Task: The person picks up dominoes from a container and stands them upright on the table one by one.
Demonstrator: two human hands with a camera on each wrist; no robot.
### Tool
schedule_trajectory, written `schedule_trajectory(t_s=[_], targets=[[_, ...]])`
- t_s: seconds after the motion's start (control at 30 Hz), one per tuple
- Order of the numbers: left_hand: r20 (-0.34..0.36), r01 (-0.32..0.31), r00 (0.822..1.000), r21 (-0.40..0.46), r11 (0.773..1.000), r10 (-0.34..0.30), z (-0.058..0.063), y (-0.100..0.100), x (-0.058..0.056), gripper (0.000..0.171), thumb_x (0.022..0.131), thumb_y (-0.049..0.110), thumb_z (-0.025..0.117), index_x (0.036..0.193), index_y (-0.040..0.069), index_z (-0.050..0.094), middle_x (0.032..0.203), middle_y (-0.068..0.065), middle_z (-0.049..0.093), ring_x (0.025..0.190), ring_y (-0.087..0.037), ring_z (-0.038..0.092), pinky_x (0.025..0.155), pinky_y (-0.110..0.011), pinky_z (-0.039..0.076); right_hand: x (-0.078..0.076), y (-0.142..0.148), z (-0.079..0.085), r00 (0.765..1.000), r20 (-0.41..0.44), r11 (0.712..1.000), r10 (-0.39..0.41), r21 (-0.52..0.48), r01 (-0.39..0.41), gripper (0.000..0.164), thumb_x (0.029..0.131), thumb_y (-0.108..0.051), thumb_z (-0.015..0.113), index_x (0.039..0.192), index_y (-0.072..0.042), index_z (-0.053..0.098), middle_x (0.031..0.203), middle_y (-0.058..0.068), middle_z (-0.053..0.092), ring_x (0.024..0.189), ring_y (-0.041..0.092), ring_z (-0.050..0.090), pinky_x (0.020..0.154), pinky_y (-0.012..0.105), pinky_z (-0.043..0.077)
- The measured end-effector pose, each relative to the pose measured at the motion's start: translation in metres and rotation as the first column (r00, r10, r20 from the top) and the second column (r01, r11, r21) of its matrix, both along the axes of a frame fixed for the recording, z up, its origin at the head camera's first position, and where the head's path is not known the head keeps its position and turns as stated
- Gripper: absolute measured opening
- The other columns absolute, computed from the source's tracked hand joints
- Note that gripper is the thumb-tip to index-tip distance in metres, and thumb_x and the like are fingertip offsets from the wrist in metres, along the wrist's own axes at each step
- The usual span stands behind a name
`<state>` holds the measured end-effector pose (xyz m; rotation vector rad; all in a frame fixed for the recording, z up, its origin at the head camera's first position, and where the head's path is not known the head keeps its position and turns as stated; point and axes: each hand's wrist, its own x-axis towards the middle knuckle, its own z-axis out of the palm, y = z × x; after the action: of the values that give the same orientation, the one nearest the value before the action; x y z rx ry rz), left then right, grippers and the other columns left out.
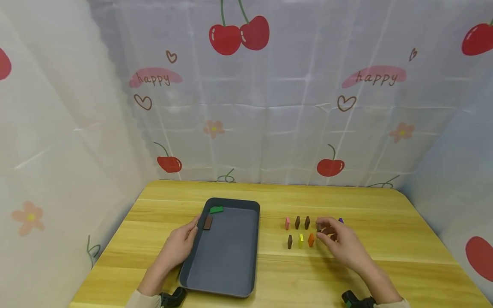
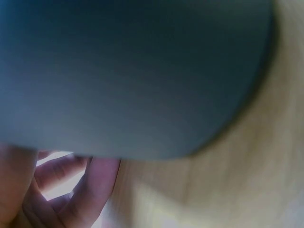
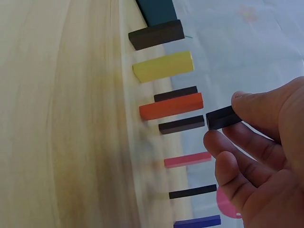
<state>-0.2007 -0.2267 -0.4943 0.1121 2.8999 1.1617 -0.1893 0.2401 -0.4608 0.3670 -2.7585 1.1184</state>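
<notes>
My right hand (image 1: 343, 241) pinches a small dark brown block (image 3: 222, 118) between thumb and fingers, lifted beside the standing blocks. Around it, in two rows, stand a pink block (image 1: 287, 223), an orange block (image 1: 311, 240), a yellow block (image 1: 301, 241) and several dark brown ones. A purple block (image 3: 197, 222) is partly hidden behind the hand in the head view. My left hand (image 1: 180, 243) grips the left side of a dark grey tray (image 1: 221, 256). Inside it, near the far left corner, lie a green block (image 1: 216, 209) and a brown block (image 1: 208, 223).
The wooden table (image 1: 327, 282) carries the tray left of centre and the blocks to its right. A pale sheet (image 1: 262, 94) printed with cherries hangs along the far edge and both sides.
</notes>
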Motion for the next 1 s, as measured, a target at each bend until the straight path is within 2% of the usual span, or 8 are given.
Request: schedule_trajectory(t_s=[0.17,0.4,0.63,0.8,1.0], targets=[[-0.001,-0.003,1.0,-0.005,1.0,0.003,-0.002,0.0,0.0,0.049,0.112,0.022,0.045,0.16,0.021,0.04,0.053,0.002,0.04,0.044,-0.01,0.029,0.05,-0.027,0.036,-0.001,0.004,-0.006,1.0,0.017,1.0,-0.008,0.009,0.008,0.031,0.095,-0.004,0.072,0.126,-0.005,0.066,0.112,0.008,0.071,0.096,0.023,0.069,0.073,0.025,0.056],[-0.003,-0.006,1.0,0.002,1.0,0.006,-0.003,0.0,0.001,0.049,0.112,0.022,0.046,0.16,0.021,0.04,0.053,0.002,0.04,0.044,-0.01,0.028,0.051,-0.027,0.036,-0.002,0.01,-0.015,0.997,0.081,1.0,-0.017,0.002,0.017,0.029,0.097,-0.007,0.071,0.126,-0.006,0.067,0.115,0.009,0.071,0.098,0.021,0.069,0.077,0.026,0.057],[0.002,-0.002,1.0,-0.001,1.0,0.002,-0.003,-0.001,0.001,0.049,0.112,0.022,0.045,0.16,0.021,0.039,0.053,0.002,0.04,0.043,-0.01,0.029,0.05,-0.027,0.036,-0.002,0.015,-0.022,0.987,0.161,1.0,-0.023,-0.009,0.025,0.031,0.098,-0.01,0.07,0.128,-0.01,0.066,0.122,0.013,0.069,0.099,0.023,0.072,0.081,0.035,0.059],[-0.004,0.004,1.0,-0.007,1.0,-0.004,-0.002,-0.002,-0.001,0.049,0.112,0.023,0.045,0.161,0.021,0.039,0.055,0.001,0.042,0.044,-0.01,0.027,0.052,-0.027,0.036,-0.002,0.016,-0.026,0.985,0.171,1.0,-0.018,-0.004,0.019,0.033,0.098,-0.011,0.07,0.13,-0.008,0.065,0.125,0.015,0.068,0.103,0.027,0.072,0.084,0.04,0.06],[0.007,0.004,1.0,-0.006,1.0,-0.004,-0.002,-0.002,-0.002,0.049,0.112,0.023,0.045,0.161,0.021,0.039,0.056,0.001,0.044,0.045,-0.009,0.026,0.053,-0.028,0.036,-0.002,0.016,-0.029,0.985,0.17,1.0,-0.019,0.006,0.018,0.033,0.097,-0.008,0.07,0.13,-0.005,0.064,0.122,0.015,0.069,0.101,0.025,0.072,0.084,0.04,0.06]])
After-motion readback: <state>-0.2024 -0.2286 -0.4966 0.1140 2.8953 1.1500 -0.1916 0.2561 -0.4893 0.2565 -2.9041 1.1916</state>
